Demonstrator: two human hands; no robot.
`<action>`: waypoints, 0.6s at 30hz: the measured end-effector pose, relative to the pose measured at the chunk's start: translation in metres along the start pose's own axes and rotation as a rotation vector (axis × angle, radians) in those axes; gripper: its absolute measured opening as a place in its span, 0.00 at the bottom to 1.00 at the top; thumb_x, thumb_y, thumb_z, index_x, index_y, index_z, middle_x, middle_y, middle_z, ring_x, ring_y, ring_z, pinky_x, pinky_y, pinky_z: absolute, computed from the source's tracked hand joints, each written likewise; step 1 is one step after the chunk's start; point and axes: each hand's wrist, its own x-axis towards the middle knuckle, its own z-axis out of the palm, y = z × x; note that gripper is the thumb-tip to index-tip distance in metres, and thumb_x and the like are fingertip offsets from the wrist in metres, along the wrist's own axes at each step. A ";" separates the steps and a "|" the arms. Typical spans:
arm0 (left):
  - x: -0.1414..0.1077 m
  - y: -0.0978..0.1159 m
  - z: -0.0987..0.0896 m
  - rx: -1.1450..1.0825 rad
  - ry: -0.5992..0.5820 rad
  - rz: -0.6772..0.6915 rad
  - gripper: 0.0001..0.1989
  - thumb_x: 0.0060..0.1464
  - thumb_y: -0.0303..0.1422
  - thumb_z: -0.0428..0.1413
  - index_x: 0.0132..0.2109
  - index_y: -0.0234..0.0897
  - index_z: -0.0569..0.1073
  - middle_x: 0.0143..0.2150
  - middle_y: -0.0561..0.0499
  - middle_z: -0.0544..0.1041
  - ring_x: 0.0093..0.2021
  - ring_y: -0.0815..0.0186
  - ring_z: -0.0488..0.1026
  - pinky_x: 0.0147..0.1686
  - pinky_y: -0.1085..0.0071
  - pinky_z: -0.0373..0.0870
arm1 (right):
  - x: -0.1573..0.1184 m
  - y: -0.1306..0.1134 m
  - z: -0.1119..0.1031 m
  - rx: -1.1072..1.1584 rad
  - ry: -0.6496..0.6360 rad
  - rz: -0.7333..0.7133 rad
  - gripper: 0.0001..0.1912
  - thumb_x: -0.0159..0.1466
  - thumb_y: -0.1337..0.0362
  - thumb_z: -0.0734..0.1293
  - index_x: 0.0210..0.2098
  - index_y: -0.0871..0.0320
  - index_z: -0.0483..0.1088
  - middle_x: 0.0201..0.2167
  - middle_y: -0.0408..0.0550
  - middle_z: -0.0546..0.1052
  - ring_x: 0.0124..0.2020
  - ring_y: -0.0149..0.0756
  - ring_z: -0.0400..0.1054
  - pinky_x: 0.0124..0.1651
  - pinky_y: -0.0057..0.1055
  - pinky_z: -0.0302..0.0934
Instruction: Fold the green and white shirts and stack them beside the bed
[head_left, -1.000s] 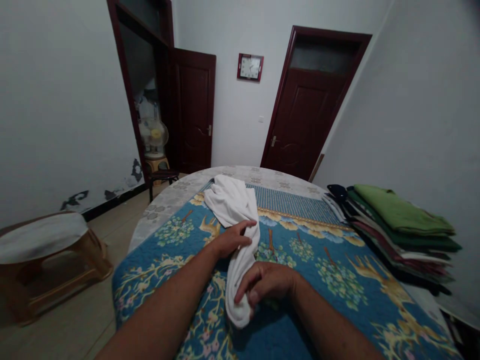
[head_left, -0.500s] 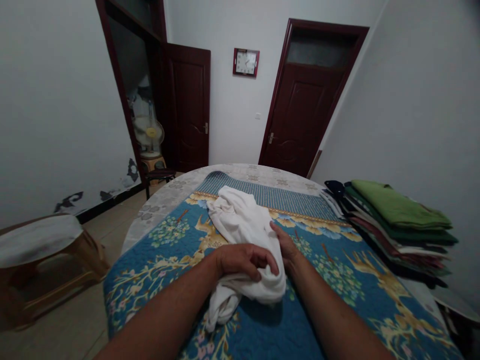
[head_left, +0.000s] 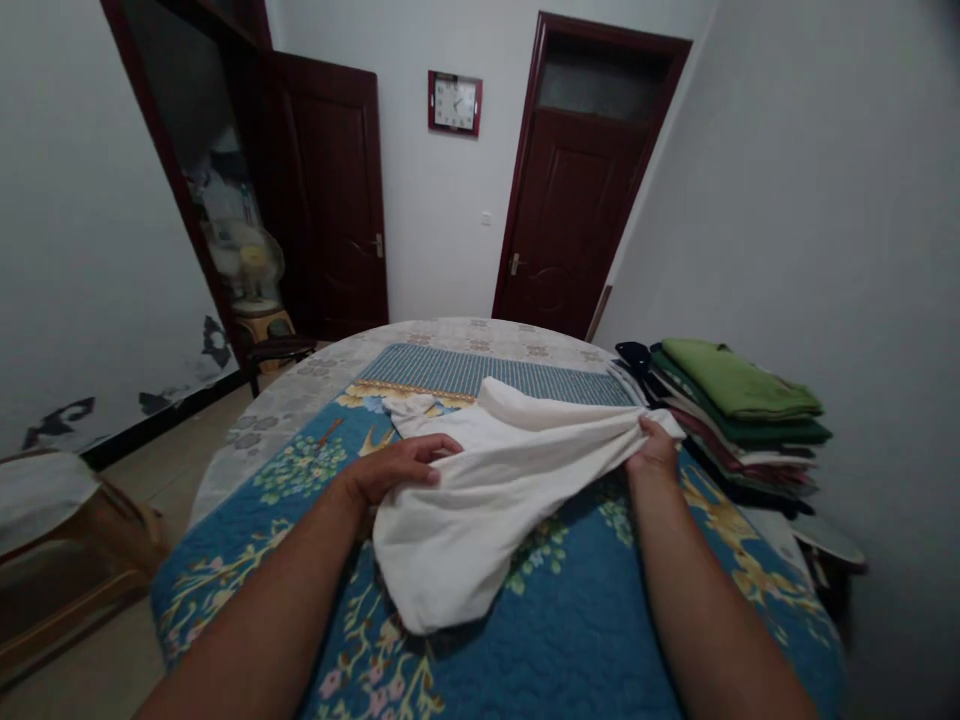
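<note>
Where cloth (head_left: 480, 500) overlies blue quilt (head_left: 585, 620), dark doors (head_left: 589, 190), clock (head_left: 455, 103)

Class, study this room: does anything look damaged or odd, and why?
Yes: low on the left-hand wall, dark irregular patches interrupt the pale surface, looking as if paint has flaked away.

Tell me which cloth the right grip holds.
The white cloth, loosely spread and pinched by the right grip; the light green one lies folded on the stack.

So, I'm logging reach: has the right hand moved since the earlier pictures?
Yes: judged against the stack of folded clothes, the right hand has moved rightward and forward, nearer to it.
</note>
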 end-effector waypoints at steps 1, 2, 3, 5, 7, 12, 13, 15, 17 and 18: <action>-0.002 0.002 -0.005 -0.009 0.052 0.003 0.30 0.43 0.35 0.74 0.55 0.39 0.78 0.50 0.45 0.82 0.40 0.61 0.81 0.37 0.69 0.76 | 0.005 -0.001 -0.009 -0.026 0.067 0.001 0.15 0.53 0.67 0.70 0.42 0.56 0.72 0.36 0.44 0.80 0.40 0.43 0.80 0.51 0.47 0.80; -0.004 0.004 -0.009 -0.023 0.120 0.020 0.29 0.43 0.35 0.74 0.53 0.39 0.78 0.48 0.46 0.83 0.38 0.62 0.81 0.35 0.70 0.76 | 0.008 0.000 -0.016 -0.053 0.125 -0.004 0.15 0.53 0.67 0.69 0.42 0.57 0.72 0.37 0.44 0.80 0.40 0.44 0.80 0.50 0.48 0.81; -0.004 0.005 -0.013 -0.040 0.202 0.049 0.28 0.42 0.34 0.75 0.51 0.39 0.78 0.46 0.47 0.83 0.36 0.62 0.80 0.34 0.70 0.76 | 0.010 0.003 -0.022 -0.074 0.166 -0.008 0.15 0.53 0.67 0.69 0.42 0.57 0.72 0.37 0.45 0.80 0.41 0.45 0.81 0.49 0.49 0.81; -0.002 0.007 -0.022 -0.084 0.393 0.126 0.26 0.40 0.31 0.75 0.48 0.38 0.78 0.42 0.49 0.82 0.33 0.62 0.80 0.32 0.69 0.77 | 0.011 0.011 -0.027 -0.090 0.203 -0.014 0.16 0.53 0.67 0.69 0.42 0.57 0.72 0.38 0.46 0.80 0.43 0.45 0.81 0.49 0.50 0.80; 0.003 0.009 -0.032 -0.138 0.596 0.216 0.24 0.40 0.29 0.74 0.46 0.38 0.77 0.39 0.50 0.81 0.31 0.62 0.79 0.30 0.68 0.78 | 0.011 0.020 -0.027 -0.103 0.242 -0.024 0.16 0.53 0.68 0.69 0.42 0.58 0.72 0.39 0.45 0.81 0.45 0.44 0.80 0.50 0.48 0.80; 0.013 0.013 -0.072 -0.372 1.093 0.558 0.17 0.45 0.20 0.65 0.41 0.39 0.72 0.34 0.55 0.77 0.31 0.69 0.76 0.32 0.74 0.78 | 0.012 0.035 -0.022 -0.130 0.258 -0.034 0.16 0.52 0.67 0.70 0.41 0.58 0.72 0.40 0.46 0.81 0.46 0.42 0.80 0.51 0.41 0.79; 0.013 0.013 -0.079 -0.418 1.167 0.608 0.18 0.45 0.18 0.63 0.41 0.40 0.70 0.34 0.55 0.76 0.32 0.70 0.77 0.35 0.75 0.78 | 0.011 0.036 -0.022 -0.133 0.250 -0.030 0.15 0.52 0.67 0.70 0.41 0.58 0.72 0.39 0.46 0.81 0.46 0.42 0.81 0.50 0.40 0.79; 0.010 0.012 -0.089 -0.451 1.277 0.653 0.19 0.44 0.17 0.60 0.41 0.40 0.68 0.34 0.55 0.75 0.35 0.70 0.78 0.40 0.74 0.79 | 0.011 0.038 -0.022 -0.150 0.231 -0.022 0.15 0.52 0.67 0.70 0.41 0.58 0.73 0.39 0.46 0.81 0.44 0.41 0.81 0.48 0.38 0.79; 0.006 0.009 -0.093 -0.308 1.335 0.559 0.16 0.47 0.22 0.60 0.41 0.40 0.67 0.36 0.54 0.75 0.37 0.69 0.79 0.41 0.72 0.78 | 0.010 0.039 -0.022 -0.182 0.220 -0.024 0.15 0.52 0.66 0.70 0.40 0.60 0.73 0.38 0.47 0.81 0.43 0.41 0.80 0.46 0.35 0.79; 0.004 0.008 -0.093 -0.150 1.331 0.450 0.12 0.51 0.27 0.60 0.41 0.40 0.67 0.36 0.53 0.76 0.36 0.68 0.79 0.39 0.72 0.77 | 0.009 0.040 -0.022 -0.197 0.217 -0.028 0.15 0.53 0.66 0.70 0.40 0.60 0.74 0.38 0.48 0.81 0.43 0.41 0.80 0.45 0.34 0.79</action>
